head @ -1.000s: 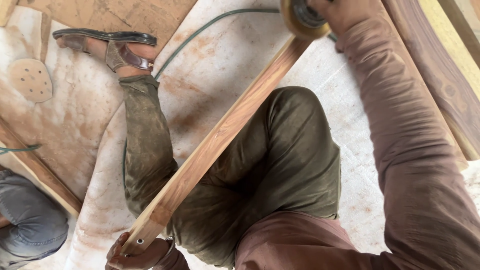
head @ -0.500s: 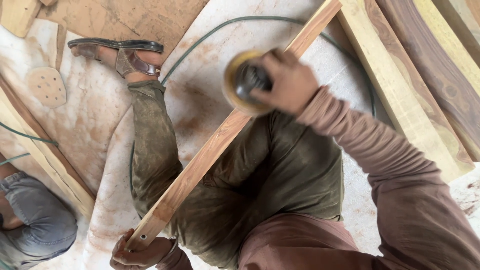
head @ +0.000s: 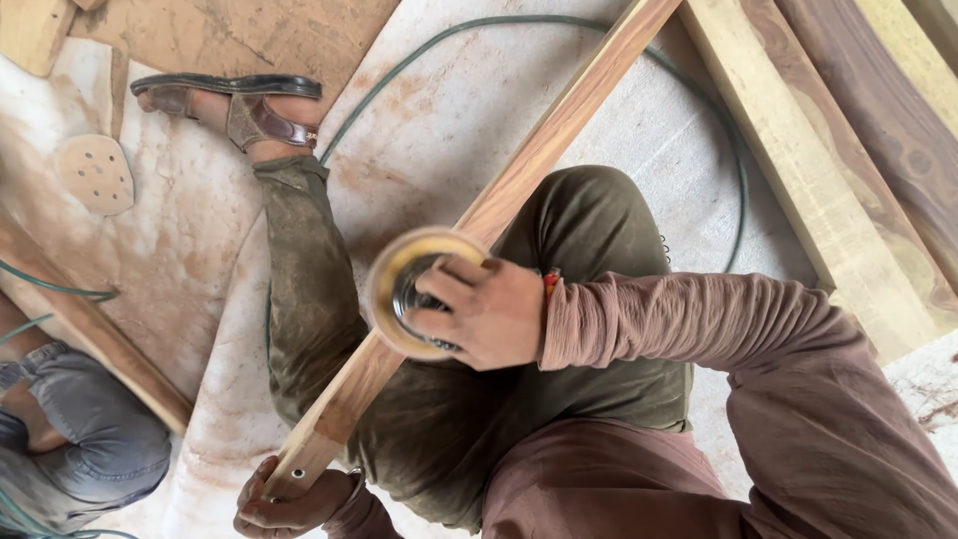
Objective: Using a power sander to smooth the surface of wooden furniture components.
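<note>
Scene being lit evenly by soft, diffuse daylight; no glare being seen. Only faint shadows being cast, under sandal (head: 230, 100) at 10 o'clock. Sanding disc (head: 399, 289) near centre being smeared by motion blur. Edges being stretched slightly by wide lens, planks (head: 828, 180) at 2 o'clock remaining sharp.

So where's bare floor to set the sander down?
Bare pale floor lies between the long reddish wooden strip and the looping green cable. Another patch sits between the round perforated sanding disc and the outstretched leg. Crowded at right: stacked planks.
</note>
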